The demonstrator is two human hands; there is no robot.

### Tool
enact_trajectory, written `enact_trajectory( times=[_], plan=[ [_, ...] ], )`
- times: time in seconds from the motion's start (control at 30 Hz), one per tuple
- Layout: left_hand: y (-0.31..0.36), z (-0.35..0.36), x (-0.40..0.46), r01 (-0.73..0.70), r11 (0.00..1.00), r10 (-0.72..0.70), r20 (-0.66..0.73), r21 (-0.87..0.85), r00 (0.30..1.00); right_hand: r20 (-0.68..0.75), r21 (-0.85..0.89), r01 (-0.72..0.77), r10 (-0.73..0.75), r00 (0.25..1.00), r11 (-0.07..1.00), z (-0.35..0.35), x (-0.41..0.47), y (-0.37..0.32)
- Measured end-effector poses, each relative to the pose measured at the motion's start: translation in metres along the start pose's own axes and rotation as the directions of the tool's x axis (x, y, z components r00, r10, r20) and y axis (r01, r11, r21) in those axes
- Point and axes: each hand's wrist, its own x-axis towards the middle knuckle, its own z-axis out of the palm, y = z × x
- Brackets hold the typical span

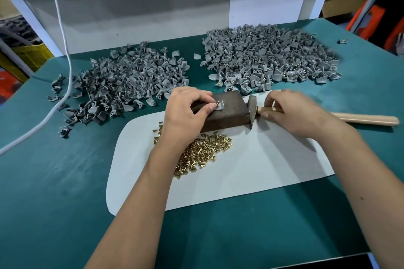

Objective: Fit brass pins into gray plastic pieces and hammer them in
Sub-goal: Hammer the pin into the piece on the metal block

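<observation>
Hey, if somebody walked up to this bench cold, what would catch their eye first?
Probably the two big heaps of gray plastic pieces at the back of the green table, one left and one right. Next, the glinting pile of brass pins on the white mat, partly under the left forearm. At center, the left hand steadies a piece with a pin on a dark block, while the right hand takes the hammer.

Bare green mat (pixel 65 181) lies open at 6 o'clock; gray piece heaps (pixel 122 85) at 11 and 1 o'clock and the brass pins (pixel 203 150) crowd the block (pixel 227 113).
</observation>
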Motion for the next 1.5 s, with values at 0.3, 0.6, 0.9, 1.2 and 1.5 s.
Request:
enact_trajectory(
  times=[0.3, 0.6, 0.9, 1.2, 1.5],
  plan=[
    [-0.002, 0.002, -0.001, 0.063, 0.993, -0.065, -0.014, -0.098, 0.998, -0.129, 0.118, -0.024, 0.039, 0.991, 0.993, -0.019, 0.004, -0.002],
    [-0.001, 0.005, 0.0, 0.056, 0.994, -0.055, 0.015, -0.095, 0.998, -0.139, 0.083, 0.167, -0.154, 0.978, 0.983, -0.024, -0.006, -0.056],
    [-0.001, 0.005, 0.0, 0.196, 0.972, -0.191, 0.05, -0.127, 0.98, -0.218, 0.011, 0.181, -0.175, 0.96, 0.983, -0.018, -0.009, -0.078],
    [0.0, 0.004, 0.001, 0.217, 0.969, -0.212, 0.059, -0.116, 0.976, -0.321, -0.056, 0.169, -0.178, 0.93, 0.984, -0.027, -0.005, -0.08],
    [0.0, 0.003, 0.001, 0.225, 0.968, -0.218, 0.068, -0.114, 0.973, -0.371, -0.034, 0.177, -0.177, 0.912, 0.984, -0.028, -0.004, -0.08]
  ],
)
